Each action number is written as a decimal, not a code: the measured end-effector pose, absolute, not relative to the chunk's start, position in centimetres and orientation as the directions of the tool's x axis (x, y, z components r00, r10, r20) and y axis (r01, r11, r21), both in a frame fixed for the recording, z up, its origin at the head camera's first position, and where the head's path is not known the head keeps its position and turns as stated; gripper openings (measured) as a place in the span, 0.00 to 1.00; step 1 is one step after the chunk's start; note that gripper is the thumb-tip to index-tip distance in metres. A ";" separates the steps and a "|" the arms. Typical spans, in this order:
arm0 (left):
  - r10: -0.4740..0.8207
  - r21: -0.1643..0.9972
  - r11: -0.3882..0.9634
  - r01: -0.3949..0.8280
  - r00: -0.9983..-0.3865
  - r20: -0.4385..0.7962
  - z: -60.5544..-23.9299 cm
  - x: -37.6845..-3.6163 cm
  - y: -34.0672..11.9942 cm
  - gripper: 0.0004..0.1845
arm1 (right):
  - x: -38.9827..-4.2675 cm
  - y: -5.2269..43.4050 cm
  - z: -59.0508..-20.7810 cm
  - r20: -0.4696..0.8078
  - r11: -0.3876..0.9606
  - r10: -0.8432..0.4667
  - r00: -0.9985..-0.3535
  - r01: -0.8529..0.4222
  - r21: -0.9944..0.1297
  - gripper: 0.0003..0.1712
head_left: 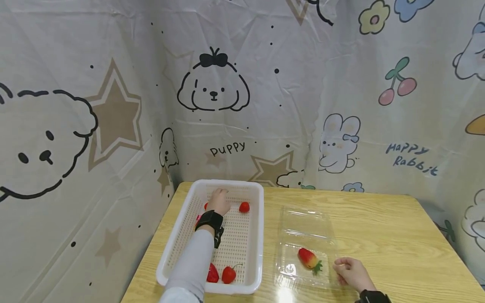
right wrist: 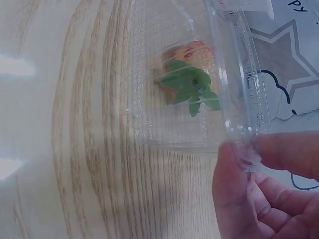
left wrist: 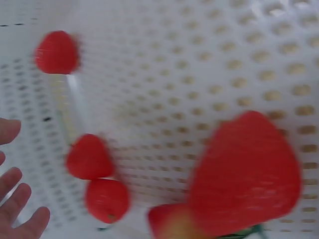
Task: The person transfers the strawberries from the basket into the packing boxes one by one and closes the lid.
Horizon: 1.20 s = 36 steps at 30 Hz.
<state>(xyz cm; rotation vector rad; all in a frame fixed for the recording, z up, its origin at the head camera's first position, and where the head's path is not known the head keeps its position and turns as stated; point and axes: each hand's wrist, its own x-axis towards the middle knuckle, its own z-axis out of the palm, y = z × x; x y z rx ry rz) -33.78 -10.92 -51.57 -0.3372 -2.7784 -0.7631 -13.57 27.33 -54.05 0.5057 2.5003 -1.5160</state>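
Note:
My left hand [head_left: 219, 202] is over the far part of a white perforated basket [head_left: 261, 235]. In the left wrist view its fingers [left wrist: 15, 196] are spread, apart from the red fruits nearby. Those include a lone strawberry-like fruit [left wrist: 57, 52], two touching ones [left wrist: 89, 157] and a large strawberry [left wrist: 249, 179]. On the right, my right hand [head_left: 354, 273] pinches the edge of a clear plastic clamshell box [right wrist: 239, 99] between thumb and fingers. Its lid stands folded back. Inside lies a red and yellow strawberry [head_left: 307, 257] with green leaves.
A red fruit [head_left: 244, 207] lies at the basket's far right. A cherry [head_left: 229, 274] with a stem and another red fruit [head_left: 213, 273] are at its near end. The wooden table [head_left: 379, 227] meets a printed cloth [head_left: 284, 105] behind and at the sides.

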 end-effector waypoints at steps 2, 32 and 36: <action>0.154 0.446 0.851 0.277 -0.944 0.292 -52.3 -33.6 -11.2 0.23 | -13.6 27.4 -54.1 -0.319 0.428 0.192 -0.928 0.372 -0.824 0.11; 0.074 0.397 0.909 0.129 -0.986 0.150 -55.7 -32.8 -11.6 0.16 | -13.9 27.6 -54.2 -0.352 0.419 0.182 -0.918 0.397 -0.817 0.12; 0.104 0.421 0.890 0.176 -0.977 0.188 -56.2 -32.7 -11.9 0.13 | -13.8 27.6 -54.2 -0.359 0.416 0.186 -0.915 0.404 -0.815 0.12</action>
